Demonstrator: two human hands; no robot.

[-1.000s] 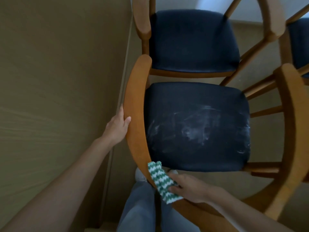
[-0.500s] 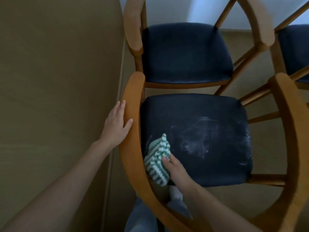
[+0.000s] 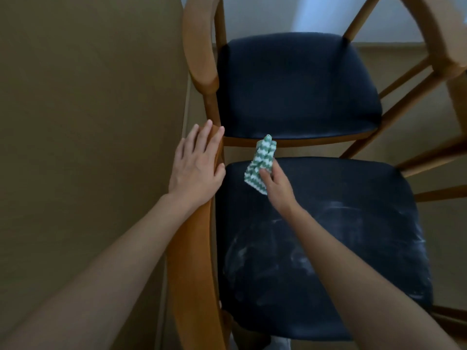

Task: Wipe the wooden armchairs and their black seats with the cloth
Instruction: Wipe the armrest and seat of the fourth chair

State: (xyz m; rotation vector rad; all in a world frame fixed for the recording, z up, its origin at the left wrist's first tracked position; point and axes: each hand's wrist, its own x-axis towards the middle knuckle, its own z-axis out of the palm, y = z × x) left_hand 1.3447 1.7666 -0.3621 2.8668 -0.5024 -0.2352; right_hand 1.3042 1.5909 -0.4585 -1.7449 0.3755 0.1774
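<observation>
Your left hand (image 3: 197, 168) lay flat and open on the near armrest (image 3: 192, 261) while your right hand (image 3: 276, 189) pinched the cloth (image 3: 260, 165) at the far-left corner of the black seat (image 3: 341, 248), so that small bunched wad could have smeared, not lifted, the white streaks (image 3: 265, 256).

Tan wall (image 3: 88, 122), beige floor (image 3: 384, 61).

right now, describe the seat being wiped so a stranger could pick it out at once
Along the brown surface on the left stand wooden armchairs. Take the nearest, its armrest under the left hand. Its black seat bears whitish smears and the green-and-white cloth, unlike the unmarked seat beyond.
</observation>
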